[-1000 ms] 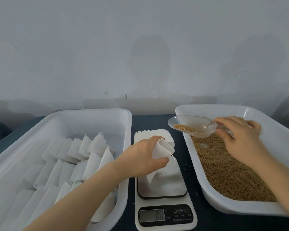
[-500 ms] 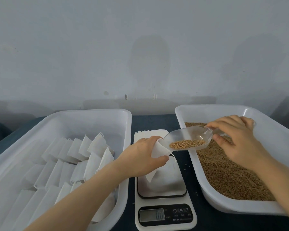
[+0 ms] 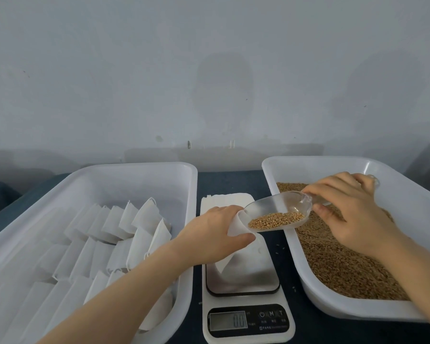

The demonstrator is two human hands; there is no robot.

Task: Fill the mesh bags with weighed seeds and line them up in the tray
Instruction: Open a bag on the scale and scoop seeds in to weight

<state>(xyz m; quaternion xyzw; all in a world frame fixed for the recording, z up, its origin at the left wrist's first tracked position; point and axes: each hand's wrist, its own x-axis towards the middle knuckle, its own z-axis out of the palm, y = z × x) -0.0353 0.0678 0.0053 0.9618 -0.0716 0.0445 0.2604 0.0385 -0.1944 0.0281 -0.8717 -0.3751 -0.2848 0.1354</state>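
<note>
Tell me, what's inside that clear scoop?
A small heap of golden-brown seeds lies along the lower side of the clear scoop, whose tip reaches the mesh bag. The right hand covers its handle.

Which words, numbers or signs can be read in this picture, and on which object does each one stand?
"0.0": display of the scale; the decimal point is faint.
Power sign, "M", "T": buttons on the scale, right of the display.
Small print under the buttons: too small to read.
Brand line at the panel's bottom: blurred, not readable.
Trays, bags and scoop: no text seen.
</note>
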